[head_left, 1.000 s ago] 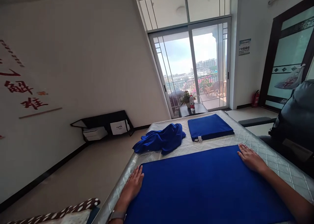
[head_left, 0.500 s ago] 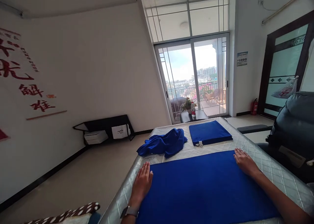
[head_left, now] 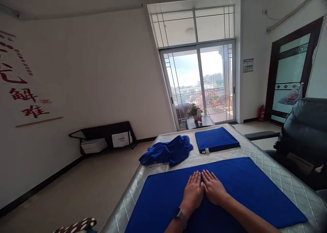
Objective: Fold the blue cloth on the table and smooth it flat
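A blue cloth (head_left: 242, 192) lies spread flat across the near part of the mattress. My left hand (head_left: 193, 192), with a watch at its wrist, rests palm down on the middle of this cloth, fingers straight. Right beside it my right hand (head_left: 214, 189) also lies flat on the fabric, the two thumbs touching. Neither hand grips anything. Beyond the hands, a crumpled blue cloth (head_left: 168, 150) sits at the left, and a neatly folded blue stack (head_left: 217, 139) with a white tag (head_left: 206, 151) is at the right.
The silver quilted mattress (head_left: 133, 192) carries the cloths. A dark armchair (head_left: 304, 134) stands close on the right. Past the far end are a small black table (head_left: 206, 122) with a plant and bottle. A low black rack (head_left: 104, 132) lines the left wall.
Both hands have slid inward from the cloth's left and right edges to its middle, where they now lie side by side. The view has shifted slightly.
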{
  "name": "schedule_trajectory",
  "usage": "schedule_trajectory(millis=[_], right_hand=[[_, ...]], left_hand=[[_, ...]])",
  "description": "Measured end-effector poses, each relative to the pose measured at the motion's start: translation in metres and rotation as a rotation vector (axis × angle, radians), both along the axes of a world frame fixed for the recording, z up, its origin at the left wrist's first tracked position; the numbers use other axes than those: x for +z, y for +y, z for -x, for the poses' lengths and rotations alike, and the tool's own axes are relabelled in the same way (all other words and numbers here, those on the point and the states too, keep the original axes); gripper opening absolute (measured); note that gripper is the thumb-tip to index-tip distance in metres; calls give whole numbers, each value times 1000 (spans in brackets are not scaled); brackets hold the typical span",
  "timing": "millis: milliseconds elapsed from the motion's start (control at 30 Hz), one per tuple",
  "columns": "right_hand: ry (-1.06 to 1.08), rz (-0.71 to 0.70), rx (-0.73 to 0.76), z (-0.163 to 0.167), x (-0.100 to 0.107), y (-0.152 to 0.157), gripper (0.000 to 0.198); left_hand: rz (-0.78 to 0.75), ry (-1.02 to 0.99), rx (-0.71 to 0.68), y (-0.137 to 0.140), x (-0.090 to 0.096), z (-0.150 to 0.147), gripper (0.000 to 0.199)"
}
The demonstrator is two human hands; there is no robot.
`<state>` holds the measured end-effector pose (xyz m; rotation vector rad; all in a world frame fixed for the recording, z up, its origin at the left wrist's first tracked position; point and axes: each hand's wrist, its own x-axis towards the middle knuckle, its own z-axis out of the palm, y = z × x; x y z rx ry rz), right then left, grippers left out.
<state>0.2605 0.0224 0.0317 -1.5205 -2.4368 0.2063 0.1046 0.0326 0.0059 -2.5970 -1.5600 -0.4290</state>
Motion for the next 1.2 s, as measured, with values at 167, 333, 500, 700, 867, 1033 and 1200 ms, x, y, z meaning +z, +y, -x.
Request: schedule_trajectory(millis=[167, 333, 500, 700, 867, 1033, 1200], right_hand=[[10, -9, 7, -4, -5, 3, 65], [0, 5, -9, -3, 0, 1, 67], [-18, 40, -107, -33, 2, 1, 71], [-77, 23, -287, -158, -18, 2, 70], [-108, -58, -426, -263, -48, 1, 73], [-124, -127, -446, -279, -60, 2, 74], [-110, -121, -455, -273, -55, 2, 71]], left_hand=[[-1, -4, 16, 1, -3, 4, 56], [27, -7, 29, -4, 7, 1, 56], [65, -20, 56, -10, 12, 19, 59], [146, 28, 247, -26, 14, 113, 60], [159, -16, 419, -55, 0, 214, 63], [144, -39, 514, -64, -14, 244, 68], [142, -60, 514, -60, -16, 240, 71]])
